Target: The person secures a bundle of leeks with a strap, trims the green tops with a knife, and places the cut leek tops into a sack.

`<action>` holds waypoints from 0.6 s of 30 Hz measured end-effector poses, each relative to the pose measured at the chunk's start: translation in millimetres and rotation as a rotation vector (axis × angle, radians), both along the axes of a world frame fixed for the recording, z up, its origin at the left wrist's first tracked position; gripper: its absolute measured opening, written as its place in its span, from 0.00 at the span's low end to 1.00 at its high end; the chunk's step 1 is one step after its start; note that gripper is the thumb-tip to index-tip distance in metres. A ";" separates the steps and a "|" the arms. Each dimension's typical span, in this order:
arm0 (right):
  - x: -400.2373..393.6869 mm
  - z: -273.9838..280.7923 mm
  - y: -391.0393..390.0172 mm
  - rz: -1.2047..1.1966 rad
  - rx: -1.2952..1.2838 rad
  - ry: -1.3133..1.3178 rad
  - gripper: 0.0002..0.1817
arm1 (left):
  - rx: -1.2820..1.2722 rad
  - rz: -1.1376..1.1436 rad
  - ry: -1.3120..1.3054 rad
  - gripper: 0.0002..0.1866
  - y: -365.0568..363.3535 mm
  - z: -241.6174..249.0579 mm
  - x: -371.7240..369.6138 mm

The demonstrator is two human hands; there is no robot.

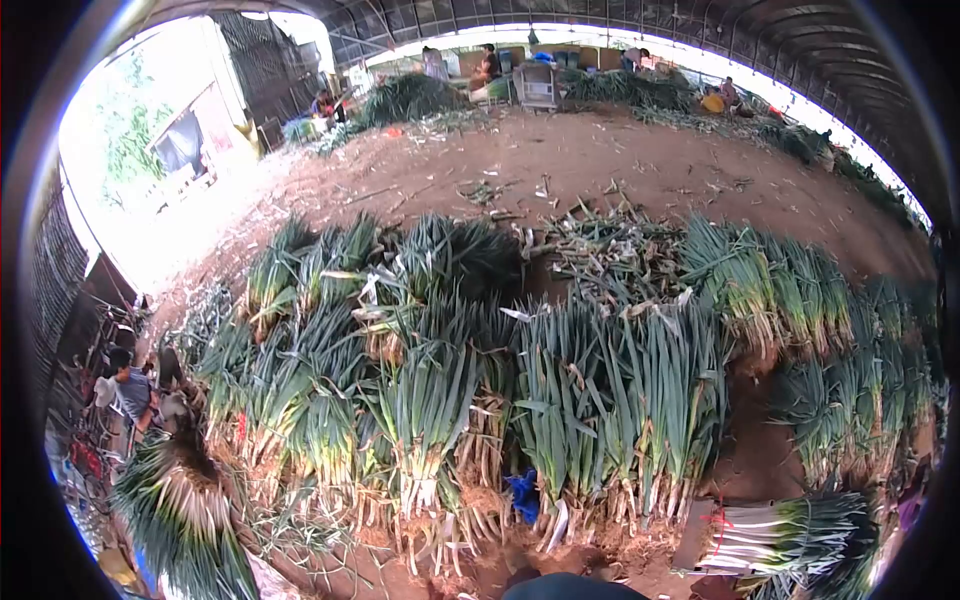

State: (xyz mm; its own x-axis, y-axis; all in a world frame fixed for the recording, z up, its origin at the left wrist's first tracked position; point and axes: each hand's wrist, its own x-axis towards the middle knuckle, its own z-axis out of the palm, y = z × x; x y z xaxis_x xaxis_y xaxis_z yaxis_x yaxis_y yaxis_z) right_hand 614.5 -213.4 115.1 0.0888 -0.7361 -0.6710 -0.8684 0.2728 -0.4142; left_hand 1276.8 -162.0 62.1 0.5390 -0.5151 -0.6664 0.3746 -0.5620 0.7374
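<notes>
Neither of my hands shows in the head view. A dark, rounded shape, perhaps my knee (572, 587), shows at the bottom edge. In front of it stand large bunches of green onions (625, 400), leaves up and roots on the soil. A blue cloth or bag (523, 497) is wedged at the roots near the middle. To the lower right, a stack of cleaned green onions (775, 535) with white stalks lies sideways, with a red tie near its left end. Another heap of green onions (190, 515) fans out at the lower left.
Bare dirt floor (430, 185) stretches behind the bunches. Loose leaf scraps (620, 250) are piled behind the middle. A person in a striped top (133, 392) is at the left. Several people are at the back near a metal cart (537, 85). More bunches (860, 400) stand at the right.
</notes>
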 end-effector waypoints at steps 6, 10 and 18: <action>-41.5 -24.7 -37.5 -0.176 0.075 -0.175 0.15 | -0.097 0.113 0.016 0.12 -32.3 144.4 -109.0; 7.5 2.0 -117.4 0.164 -0.315 -0.090 0.14 | -0.128 -0.097 -0.128 0.10 -72.9 179.1 -176.1; 129.7 143.0 -169.1 -0.073 0.149 -0.925 0.23 | -0.164 -0.734 -0.215 0.22 -177.9 256.7 -290.8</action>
State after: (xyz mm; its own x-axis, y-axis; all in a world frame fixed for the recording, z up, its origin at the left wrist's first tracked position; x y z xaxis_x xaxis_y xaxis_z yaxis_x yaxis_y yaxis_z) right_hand 744.1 -382.5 258.0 0.5906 -0.6731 -0.4452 -0.1907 0.4197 -0.8874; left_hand 986.1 -339.9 318.8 0.1311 -0.8726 -0.4706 -0.2112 -0.4883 0.8467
